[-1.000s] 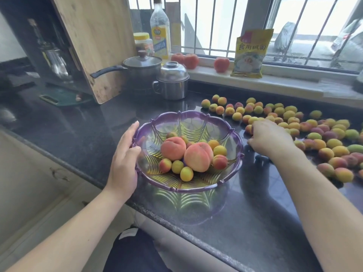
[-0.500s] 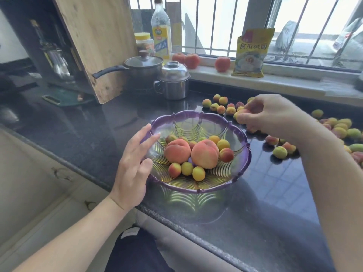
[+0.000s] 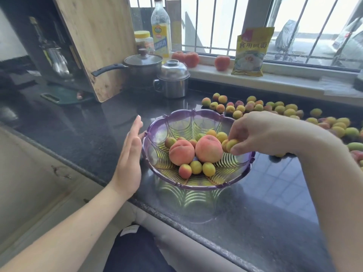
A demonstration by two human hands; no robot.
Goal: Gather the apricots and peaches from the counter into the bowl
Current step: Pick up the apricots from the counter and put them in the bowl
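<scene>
A purple see-through bowl [image 3: 188, 118] stands on the dark counter [image 3: 275, 193]. Two peaches [image 3: 181, 152] and several small apricots [image 3: 196, 167] lie inside it. My right hand [image 3: 261, 132] hovers over the bowl's right side, its fingers curled round a couple of apricots [image 3: 231, 144]. My left hand [image 3: 130, 154] is held flat with straight fingers against the bowl's left rim. Several loose apricots [image 3: 284, 109] are spread over the counter behind and to the right of the bowl.
A lidded pot [image 3: 141, 67] and a steel mug [image 3: 172, 81] stand behind the bowl, beside a leaning wooden board [image 3: 96, 44]. An oil bottle [image 3: 161, 28], three peaches [image 3: 222, 62] and a yellow packet [image 3: 249, 52] line the windowsill. The counter's front edge runs just below the bowl.
My right hand picked apricots from the pile and carried them left and down over the bowl. My left hand straightened beside the rim.
</scene>
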